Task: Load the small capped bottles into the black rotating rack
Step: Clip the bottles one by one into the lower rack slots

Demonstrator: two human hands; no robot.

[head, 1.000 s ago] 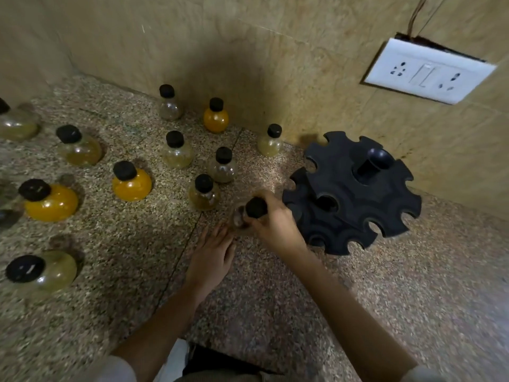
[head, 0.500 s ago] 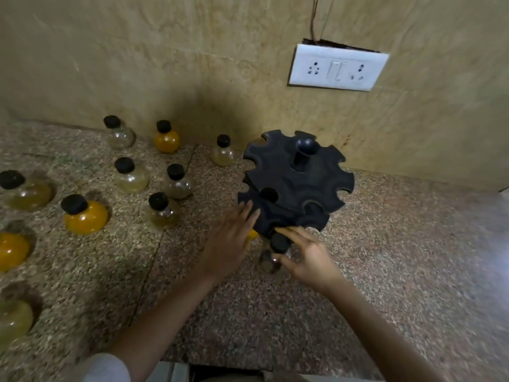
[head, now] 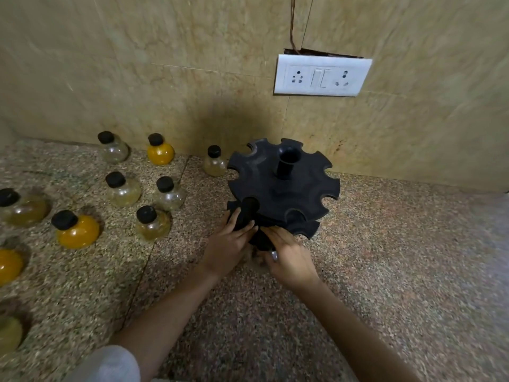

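Bottle, short of the rack before, now sat pinched in right hand at its lower tier; left hand, earlier flat, gripped a black cap.

Nothing legible found: no text, brand, number or sign can be read. No bottle carries a readable label on its glass or cap. The rack shows no marking that can be made out. The switch plate shows no lettering that can be read.
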